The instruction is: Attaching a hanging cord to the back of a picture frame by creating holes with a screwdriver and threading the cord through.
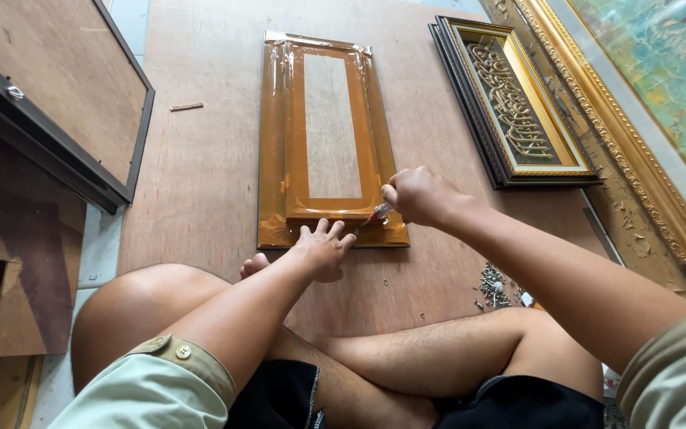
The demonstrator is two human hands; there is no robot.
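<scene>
An orange-brown picture frame (279, 143) wrapped in clear plastic lies flat on a plywood sheet (200, 175) in front of me, its back panel showing in the middle. My left hand (323, 248) rests with spread fingers on the frame's near edge. My right hand (418, 195) is closed around a small screwdriver (376, 214) with a red and clear handle, its tip pointing down at the frame's near right corner. My crossed bare legs are in the foreground.
A gold and black frame (510, 103) with raised ornament lies to the right. A large gilt-framed painting (660, 103) stands at the far right. Several small screws (492, 286) lie by my right knee. A dark-edged board (65, 95) leans at left. A small wood stick (186, 106) lies beyond.
</scene>
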